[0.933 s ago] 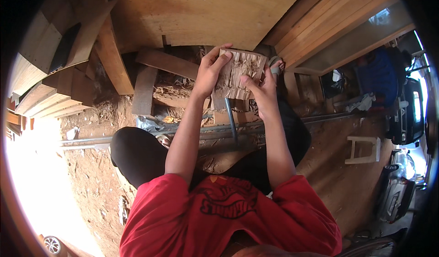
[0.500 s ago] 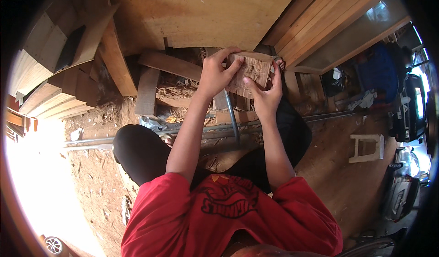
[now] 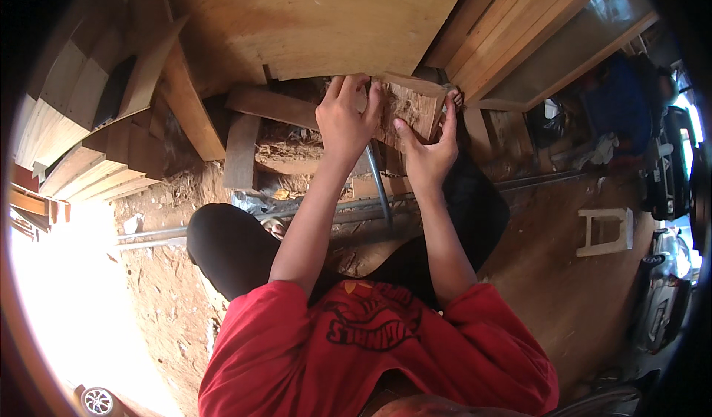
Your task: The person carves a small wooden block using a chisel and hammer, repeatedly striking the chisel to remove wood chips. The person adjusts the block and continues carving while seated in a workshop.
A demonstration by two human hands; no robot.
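A rough block of wood (image 3: 417, 107) with a splintered, flaky face is tilted up in front of me. My right hand (image 3: 432, 156) grips its right side and lower edge, with the thumb lying on the rough face and the fingers along the outer side. Against the block's left edge is my left hand (image 3: 347, 120), its fingers curled and the thumb close to the wood. What those fingertips pinch, if anything, is hidden. Below the hands a bluish metal rod (image 3: 378, 187) slants over the ground between my legs.
Beyond the hands stands a large plywood panel (image 3: 311, 24). Boards (image 3: 271, 107) lie on the dirt, and stacked planks (image 3: 96, 168) are at left. Long pipes (image 3: 156, 237) cross the ground. A wooden frame (image 3: 519, 38), a pale stool (image 3: 604, 231) and parked vehicles (image 3: 664, 291) are at right.
My left thumb has come off the block's face, and that hand has shifted left to its edge, fingers curled. The block has tipped, showing more of its top side; my right hand keeps its grip.
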